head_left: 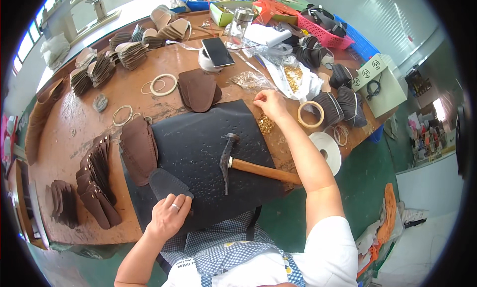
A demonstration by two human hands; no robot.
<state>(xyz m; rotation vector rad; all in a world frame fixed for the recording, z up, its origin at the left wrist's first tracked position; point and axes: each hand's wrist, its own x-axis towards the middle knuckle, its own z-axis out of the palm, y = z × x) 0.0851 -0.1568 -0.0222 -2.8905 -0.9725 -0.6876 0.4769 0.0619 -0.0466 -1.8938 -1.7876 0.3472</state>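
My left hand [170, 216] grips the near end of a dark grey rounded leather piece [169, 184], which lies on a black pitted mat [198, 138]. Over the small pile of gold-coloured metal bits [266, 125], my right hand [272, 104] has its fingertips drawn together; whatever they hold is too small to see. A hammer [263, 170] rests on the mat between my hands, its wooden handle pointing right under my right forearm. Brown leather pieces [139, 150] are stacked at the mat's left edge, and another brown stack [198, 90] lies by its far edge.
Fanned brown pieces with metal studs [97, 180] lie at left. Tan stacks [131, 54] stand at the back left. A phone [217, 52] lies on a white roll, near a glass jar [242, 21]. A tape ring [311, 114], white roll [325, 153] and tied black bundles [350, 105] sit at right.
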